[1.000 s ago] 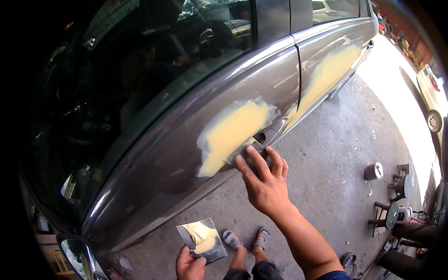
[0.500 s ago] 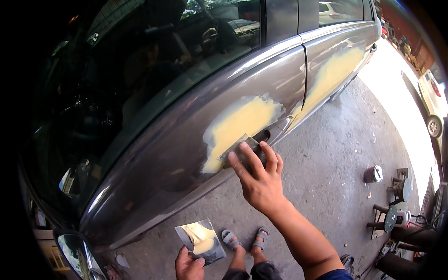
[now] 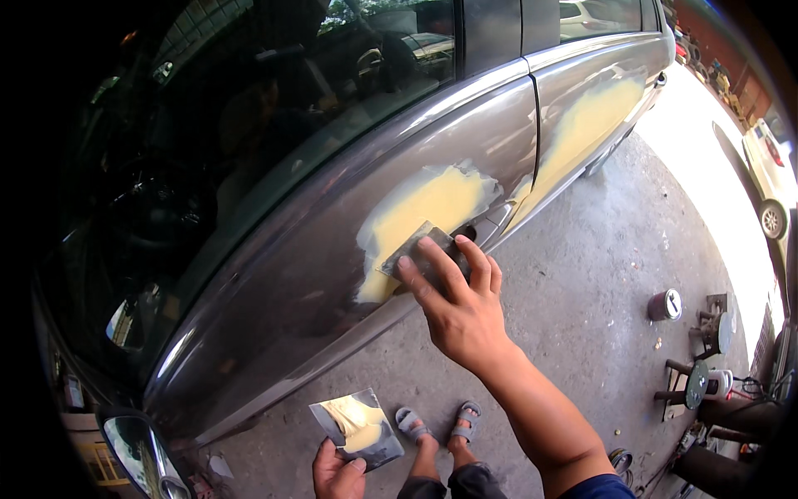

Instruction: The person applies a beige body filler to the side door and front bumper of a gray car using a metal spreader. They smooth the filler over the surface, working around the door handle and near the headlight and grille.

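My right hand (image 3: 465,303) grips a flat dark spreader (image 3: 420,249), its edge pressed against a patch of yellow body filler (image 3: 428,200) on the grey car's front door (image 3: 274,291). The patch lies just above and beside the door handle, which my fingers partly hide. Low in the view, my left hand (image 3: 339,476) pinches the corner of a square grey plate (image 3: 386,449), held away from the car. A thick lump of yellow filler (image 3: 353,416) is heaped and smeared on that plate.
A second filler patch (image 3: 594,125) covers the rear door. The side mirror (image 3: 137,453) juts out at lower left. On the concrete floor (image 3: 573,274) stand a can (image 3: 665,305) and small stools (image 3: 687,384) at right. A white car (image 3: 769,175) is parked beyond.
My right hand has slid the spreader slightly up and left across the filler patch. The left hand with its plate has barely moved.
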A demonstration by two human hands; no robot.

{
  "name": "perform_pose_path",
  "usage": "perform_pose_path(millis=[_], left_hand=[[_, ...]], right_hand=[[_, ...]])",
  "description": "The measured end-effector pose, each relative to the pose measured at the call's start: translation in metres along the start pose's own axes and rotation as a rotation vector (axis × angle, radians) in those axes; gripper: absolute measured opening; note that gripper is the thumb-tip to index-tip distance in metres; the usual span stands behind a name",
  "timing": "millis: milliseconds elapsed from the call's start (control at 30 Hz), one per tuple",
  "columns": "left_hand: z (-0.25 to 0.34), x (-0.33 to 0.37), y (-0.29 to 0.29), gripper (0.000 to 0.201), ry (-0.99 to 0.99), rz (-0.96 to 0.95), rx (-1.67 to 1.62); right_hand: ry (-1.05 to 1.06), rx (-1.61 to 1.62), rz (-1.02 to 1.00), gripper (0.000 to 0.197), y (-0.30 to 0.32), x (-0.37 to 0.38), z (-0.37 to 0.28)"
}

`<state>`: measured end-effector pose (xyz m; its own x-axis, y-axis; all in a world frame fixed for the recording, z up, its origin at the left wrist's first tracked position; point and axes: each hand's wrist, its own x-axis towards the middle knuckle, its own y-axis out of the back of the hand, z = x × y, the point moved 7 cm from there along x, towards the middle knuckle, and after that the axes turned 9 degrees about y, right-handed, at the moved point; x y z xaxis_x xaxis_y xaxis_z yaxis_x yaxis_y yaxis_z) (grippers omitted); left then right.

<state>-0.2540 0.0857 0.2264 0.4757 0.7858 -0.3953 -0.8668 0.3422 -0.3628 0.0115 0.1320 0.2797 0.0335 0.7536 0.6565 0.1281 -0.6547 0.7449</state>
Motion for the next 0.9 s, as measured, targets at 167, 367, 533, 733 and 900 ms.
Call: perform_pose_path(millis=[167,367,533,733,900], left_hand=[[-0.008,-0.002,0.008,0.068,0.030,0.035,-0.031],[-0.004,-0.005,0.000,0.067,0.019,-0.002,-0.051],[-0.001,-0.006,0.001,0.069,0.009,0.005,-0.043],[-0.005,-0.005,0.001,0.069,0.023,0.012,-0.042],[-0.004,-0.001,0.000,0.068,0.030,0.024,-0.043]], right_hand=[[-0.014,-0.045,-0.018,0.054,-0.016,-0.026,0.013],[-0.033,-0.079,-0.097,0.050,0.004,-0.027,0.022],[-0.039,-0.030,-0.062,0.049,0.031,0.000,0.022],[0.010,0.001,-0.076,0.053,0.012,0.013,0.013],[-0.054,-0.032,-0.073,0.056,-0.003,-0.020,0.024]])
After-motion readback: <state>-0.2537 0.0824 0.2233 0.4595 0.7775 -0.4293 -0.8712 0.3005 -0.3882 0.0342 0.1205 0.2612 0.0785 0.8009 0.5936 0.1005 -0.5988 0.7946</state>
